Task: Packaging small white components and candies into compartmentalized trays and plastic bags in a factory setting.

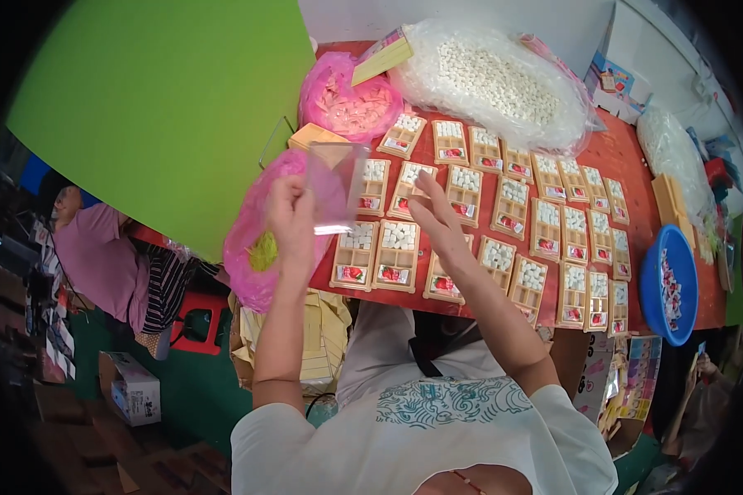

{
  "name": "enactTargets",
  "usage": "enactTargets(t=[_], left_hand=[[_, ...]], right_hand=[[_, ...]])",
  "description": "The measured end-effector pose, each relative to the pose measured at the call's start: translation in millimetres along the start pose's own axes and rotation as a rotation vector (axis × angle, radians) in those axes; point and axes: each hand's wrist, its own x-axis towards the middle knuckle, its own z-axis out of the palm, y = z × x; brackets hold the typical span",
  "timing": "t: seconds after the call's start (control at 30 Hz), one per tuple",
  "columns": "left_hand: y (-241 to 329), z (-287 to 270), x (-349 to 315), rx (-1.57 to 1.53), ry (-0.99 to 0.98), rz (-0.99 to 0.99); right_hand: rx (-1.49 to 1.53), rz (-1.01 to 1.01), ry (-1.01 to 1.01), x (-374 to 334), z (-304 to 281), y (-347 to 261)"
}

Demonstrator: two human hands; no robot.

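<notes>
A clear plastic rectangular case or cover (336, 186) is gripped at its left edge by my left hand (291, 213), above the table's left end. Just to the right, my right hand (434, 214) hovers over the trays with fingers spread and nothing in them. Beneath both hands sit light-brown compartment trays (398, 254) in several rows. Most hold small white pieces in one section and a small packet with a red fruit picture in another. My right forearm hides part of one tray.
A pink bag of pale pink pieces (351, 111) and a large clear bag of white pieces (497, 87) lie at the back. Another pink bag (252, 239) hangs at the left edge. A blue basin (650, 285) of small packets stands far right. A green panel (161, 99) rises at left.
</notes>
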Motion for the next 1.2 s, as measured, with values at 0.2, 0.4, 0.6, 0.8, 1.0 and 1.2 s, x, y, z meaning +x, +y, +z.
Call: enactTargets(t=[0.2,0.4,0.6,0.8,1.0,1.2], left_hand=[[10.1,61.5,-77.6,-0.6,-0.38,-0.396],[20.9,95.0,-99.6,-0.998,-0.769,-0.748],[29.9,129.4,-118.6,-0.987,-0.777,-0.659],[33.9,147.1,-134.1,-0.979,-0.649,-0.65],[29.7,142.9,-137.7,-1.031,-0.616,-0.638],[37.2,133.0,-143.2,-0.951,-0.705,-0.726]], right_hand=[[0.267,0.074,-0.011,-19.8,-13.9,10.0],[0.274,0.258,-0.039,-53.3,-52.3,13.7],[0.056,0.187,0.107,-71.7,-63.4,18.1],[-0.148,0.203,0.107,-76.2,-78.9,30.2],[-0.709,0.001,0.1,-100.4,-96.2,-6.4],[-0.468,0.016,0.121,-103.5,-106.6,-33.7]])
